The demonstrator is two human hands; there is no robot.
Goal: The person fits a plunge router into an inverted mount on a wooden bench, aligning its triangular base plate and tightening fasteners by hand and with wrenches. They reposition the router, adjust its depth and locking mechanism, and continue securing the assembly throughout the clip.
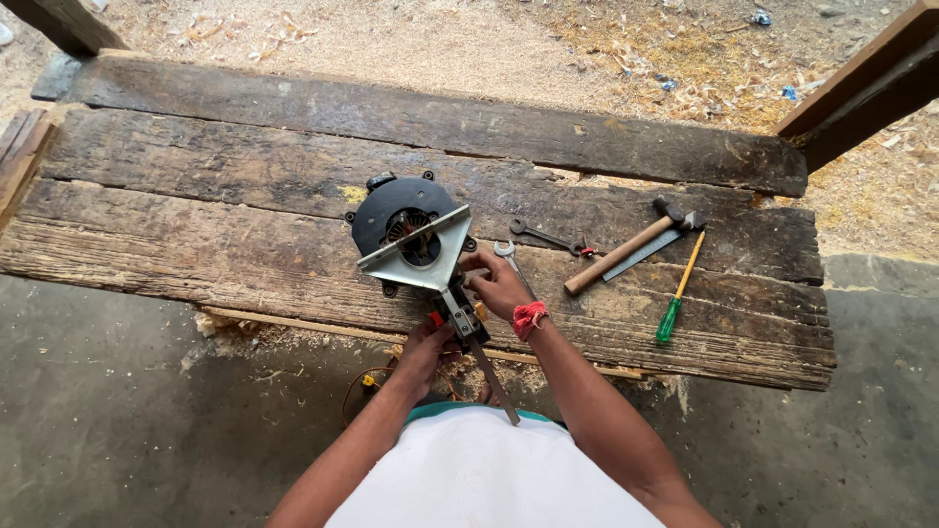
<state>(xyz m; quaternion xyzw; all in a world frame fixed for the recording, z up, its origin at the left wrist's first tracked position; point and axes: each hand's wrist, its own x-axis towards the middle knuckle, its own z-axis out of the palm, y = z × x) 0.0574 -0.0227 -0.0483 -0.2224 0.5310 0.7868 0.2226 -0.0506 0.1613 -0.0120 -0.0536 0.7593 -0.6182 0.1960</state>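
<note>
Nearby, hammer (626,249), green screwdriver (678,293), spanner (546,236); right hand (497,286) fingers pinching motor bracket (416,252), left hand (426,350) gripping handle (460,318)

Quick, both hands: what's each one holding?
Left hand: closed on the power tool handle.
Right hand: closed around a wrench.

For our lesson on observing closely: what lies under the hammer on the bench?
Under the hammer lies a flat grey metal blade, crossing beneath its handle, and the rough wooden planks. The stretch of blade directly beneath the handle is covered, so it cannot be seen.
</note>
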